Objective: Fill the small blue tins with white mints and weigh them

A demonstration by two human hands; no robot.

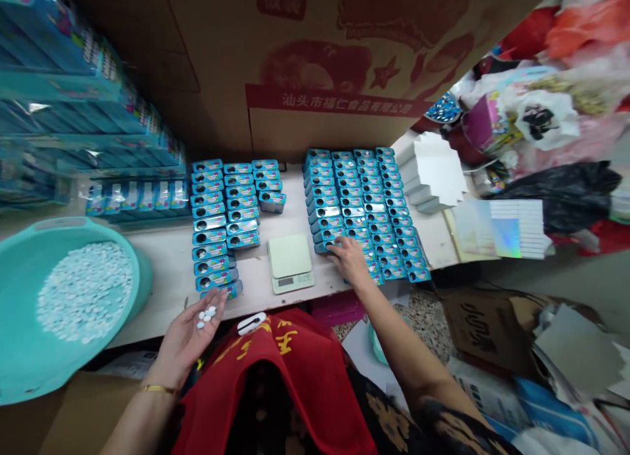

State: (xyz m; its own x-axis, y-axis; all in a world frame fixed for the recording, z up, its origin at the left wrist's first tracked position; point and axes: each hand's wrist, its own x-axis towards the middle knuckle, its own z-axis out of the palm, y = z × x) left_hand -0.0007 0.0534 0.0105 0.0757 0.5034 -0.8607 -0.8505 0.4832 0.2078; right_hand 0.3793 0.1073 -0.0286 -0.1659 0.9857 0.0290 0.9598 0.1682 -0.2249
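Note:
Several small white tablets (207,317) lie in the cupped palm of my left hand (189,337), which is turned up by the near end of the left group of small blue boxes (209,232). Each box has a dark round spot on its upper face. My right hand (350,261) reaches to the front left corner of the larger right group of blue boxes (352,192). Its fingers are bent together on a box there, and what sits between the fingertips is hidden. White tablets show on some boxes in this group.
A turquoise basin (140,281) of white tablets stands at the left. A small scale (290,261) sits between the box groups. Wrapped blue packs (88,81) are stacked at the back left, before a large carton (295,54). White card pieces (436,173) and holographic sheets (506,228) lie right.

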